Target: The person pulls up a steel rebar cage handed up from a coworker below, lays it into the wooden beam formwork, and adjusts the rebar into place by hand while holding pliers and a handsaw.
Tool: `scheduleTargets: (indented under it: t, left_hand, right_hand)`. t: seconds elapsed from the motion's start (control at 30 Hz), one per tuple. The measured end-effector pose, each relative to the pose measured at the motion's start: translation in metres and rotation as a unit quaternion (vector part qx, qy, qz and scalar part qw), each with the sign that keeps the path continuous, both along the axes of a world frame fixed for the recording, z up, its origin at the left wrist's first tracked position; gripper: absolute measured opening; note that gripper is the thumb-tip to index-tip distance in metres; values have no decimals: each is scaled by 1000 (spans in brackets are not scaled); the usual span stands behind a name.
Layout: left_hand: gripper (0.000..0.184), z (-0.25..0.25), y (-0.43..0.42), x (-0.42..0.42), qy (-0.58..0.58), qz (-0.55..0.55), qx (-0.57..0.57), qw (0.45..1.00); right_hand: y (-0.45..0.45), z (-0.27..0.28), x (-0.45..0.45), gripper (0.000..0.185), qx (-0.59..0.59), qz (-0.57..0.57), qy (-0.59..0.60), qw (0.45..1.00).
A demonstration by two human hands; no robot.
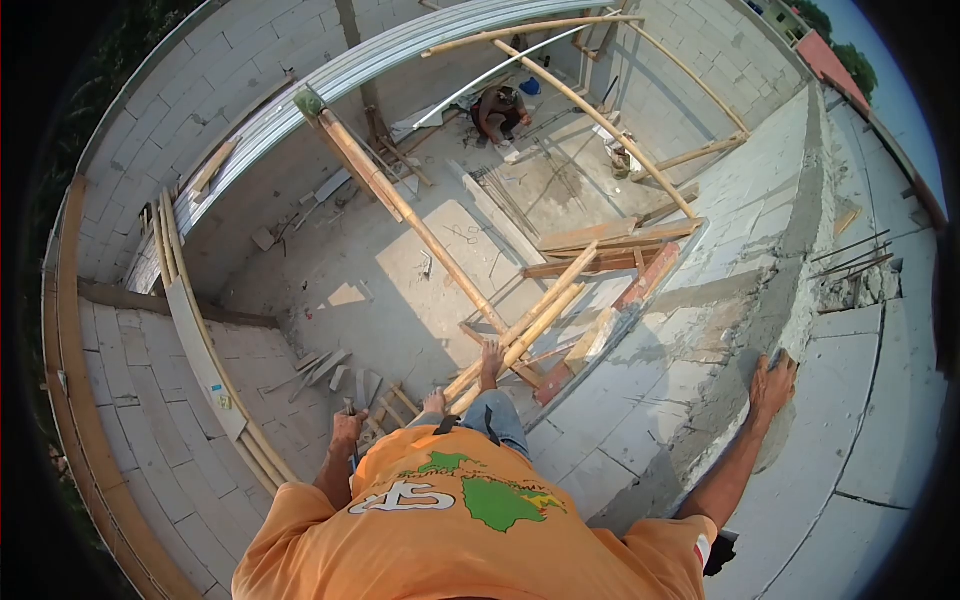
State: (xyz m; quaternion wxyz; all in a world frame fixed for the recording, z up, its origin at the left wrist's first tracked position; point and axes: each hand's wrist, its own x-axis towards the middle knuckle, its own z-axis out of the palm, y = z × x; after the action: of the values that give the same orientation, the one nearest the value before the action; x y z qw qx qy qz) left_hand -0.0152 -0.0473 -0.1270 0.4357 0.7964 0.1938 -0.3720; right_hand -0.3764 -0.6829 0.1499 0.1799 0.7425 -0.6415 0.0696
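Observation:
My left hand (347, 426) is closed at my left side, above the room below. A small dark tool end shows at its top, and the fingers hide most of it. My right hand (773, 384) rests on the rough mortar edge of the block wall (690, 370), its fingers lying over the top. Below me my bare foot (491, 362) stands on bamboo poles (535, 338) that slope down from the wall. The other foot (434, 401) is lower and further left.
A person (498, 112) squats on the concrete floor (390, 270) far below. A long bamboo pole (410, 220) crosses the opening, beside metal channels (350, 65). Timber planks (610, 250) lean near the wall. Rebar ends (853, 258) stick out at right. Offcuts (330, 368) lie below left.

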Motion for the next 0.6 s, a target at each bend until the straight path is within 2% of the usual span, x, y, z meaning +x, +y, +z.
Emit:
scheduleTargets:
  t: [0.37,0.6]
  left_hand:
    - [24,-25,10,-7,-9,-4,0,1000]
    - [25,-18,3,-7,-3,3,-6,1000]
  right_hand:
    - [2,3,4,49,5,-12,3,1000]
    - [2,4,4,49,1,-6,-7,1000]
